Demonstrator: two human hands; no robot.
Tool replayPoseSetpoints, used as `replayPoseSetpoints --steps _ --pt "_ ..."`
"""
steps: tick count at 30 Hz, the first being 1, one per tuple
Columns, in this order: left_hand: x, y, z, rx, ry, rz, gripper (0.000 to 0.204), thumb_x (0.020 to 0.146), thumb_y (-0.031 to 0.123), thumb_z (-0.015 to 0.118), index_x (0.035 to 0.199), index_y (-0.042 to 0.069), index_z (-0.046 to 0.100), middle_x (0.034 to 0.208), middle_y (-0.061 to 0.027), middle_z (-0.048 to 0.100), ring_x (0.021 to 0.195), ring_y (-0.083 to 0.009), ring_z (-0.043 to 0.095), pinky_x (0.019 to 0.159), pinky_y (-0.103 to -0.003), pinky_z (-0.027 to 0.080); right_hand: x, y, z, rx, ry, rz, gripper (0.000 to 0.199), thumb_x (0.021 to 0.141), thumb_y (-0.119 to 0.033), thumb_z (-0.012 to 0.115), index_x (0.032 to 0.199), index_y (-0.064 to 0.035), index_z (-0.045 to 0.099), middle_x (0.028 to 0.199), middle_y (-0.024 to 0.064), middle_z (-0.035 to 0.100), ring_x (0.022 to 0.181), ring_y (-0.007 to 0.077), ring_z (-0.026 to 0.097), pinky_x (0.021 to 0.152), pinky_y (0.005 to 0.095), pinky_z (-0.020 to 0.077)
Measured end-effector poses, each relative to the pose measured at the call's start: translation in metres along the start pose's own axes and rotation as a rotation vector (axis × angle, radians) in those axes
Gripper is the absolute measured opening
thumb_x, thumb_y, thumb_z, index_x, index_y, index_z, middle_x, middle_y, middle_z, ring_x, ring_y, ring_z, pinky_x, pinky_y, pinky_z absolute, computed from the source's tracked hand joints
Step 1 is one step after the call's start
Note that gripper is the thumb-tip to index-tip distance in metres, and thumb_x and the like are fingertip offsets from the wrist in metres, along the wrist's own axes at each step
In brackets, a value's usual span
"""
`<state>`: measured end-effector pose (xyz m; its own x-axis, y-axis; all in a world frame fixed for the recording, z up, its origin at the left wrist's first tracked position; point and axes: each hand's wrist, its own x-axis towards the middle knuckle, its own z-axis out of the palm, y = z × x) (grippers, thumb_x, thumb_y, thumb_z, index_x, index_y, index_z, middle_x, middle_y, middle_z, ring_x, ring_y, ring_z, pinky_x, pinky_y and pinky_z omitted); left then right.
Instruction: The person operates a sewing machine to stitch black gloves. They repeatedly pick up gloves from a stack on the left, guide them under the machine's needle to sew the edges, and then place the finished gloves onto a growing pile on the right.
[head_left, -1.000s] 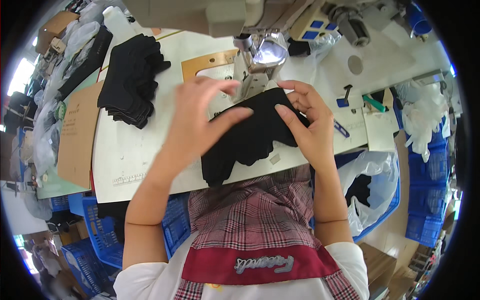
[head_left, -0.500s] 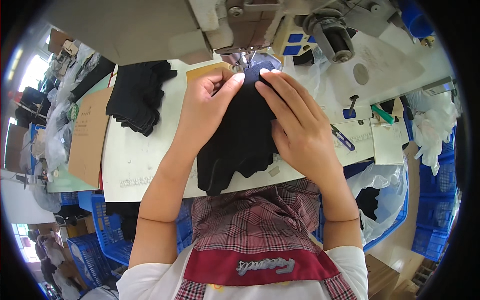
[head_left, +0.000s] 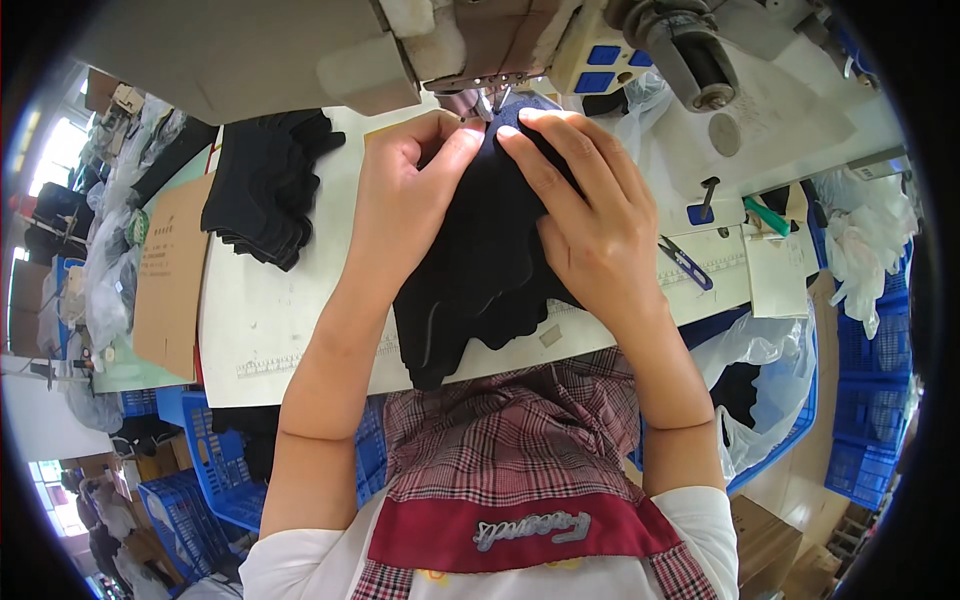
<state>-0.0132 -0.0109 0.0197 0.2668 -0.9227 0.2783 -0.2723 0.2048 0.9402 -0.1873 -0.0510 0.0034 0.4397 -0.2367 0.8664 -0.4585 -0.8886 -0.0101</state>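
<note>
A piece of black fabric (head_left: 480, 270) with a wavy lower edge lies under my hands, its far end at the presser foot (head_left: 492, 102) of a sewing machine (head_left: 475, 45). My left hand (head_left: 405, 190) pinches the fabric's left edge between thumb and bent forefinger, close to the foot. On the right side, my right hand (head_left: 605, 215) rests with its fingers stretched out over the cloth, fingertips just right of the needle area. The needle itself is hard to make out. The fabric's near end hangs at the table's front edge, over my plaid apron (head_left: 510, 430).
Left on the white table (head_left: 270, 310) sits a stack of black cut pieces (head_left: 265, 185), beside a cardboard sheet (head_left: 172, 270). Thread snips (head_left: 686, 262) lie right of my right hand. A plastic-lined blue basket (head_left: 800, 425) stands below right, another blue basket (head_left: 215, 460) below left.
Both hands have slid slightly away from me with the fabric, toward the presser foot. My right hand's fingers lie a little farther left on the cloth. The view has shifted slightly.
</note>
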Motion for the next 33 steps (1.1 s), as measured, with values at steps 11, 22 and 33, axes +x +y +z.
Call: replayPoseSetpoints --steps 11,22,33 --pt "0.001 0.001 0.001 -0.010 0.001 -0.014 0.025 0.093 0.019 0.062 0.085 -0.005 0.066 0.072 0.0023 0.059 0.071 -0.0046 0.051 0.065 -0.024 0.043 0.000 -0.005 0.000 -0.060 0.018 -0.010 0.044 0.066 -0.004 0.066 0.109 -0.0015 0.070 0.113 0.0111 0.062 0.103 0.0291 0.062 0.088 0.0415 0.0533" --pt "-0.007 0.015 -0.048 0.139 -0.357 -0.106 0.036 0.099 0.029 0.063 0.116 -0.003 0.064 0.092 -0.0001 0.067 0.081 -0.0050 0.058 0.077 -0.023 0.049 -0.003 -0.004 0.001 -0.039 0.054 -0.038 0.039 0.068 -0.004 0.065 0.106 -0.0016 0.071 0.112 0.0118 0.063 0.102 0.0304 0.063 0.089 0.0434 0.0528" --pt "-0.013 0.009 -0.040 -0.018 -0.297 -0.138 0.035 0.099 0.030 0.063 0.113 -0.002 0.064 0.091 -0.0010 0.068 0.081 -0.0044 0.060 0.074 -0.021 0.049 -0.006 -0.001 0.004 -0.022 0.055 -0.033 0.043 0.066 -0.002 0.064 0.108 -0.0027 0.072 0.112 0.0115 0.064 0.103 0.0299 0.062 0.085 0.0411 0.0532"
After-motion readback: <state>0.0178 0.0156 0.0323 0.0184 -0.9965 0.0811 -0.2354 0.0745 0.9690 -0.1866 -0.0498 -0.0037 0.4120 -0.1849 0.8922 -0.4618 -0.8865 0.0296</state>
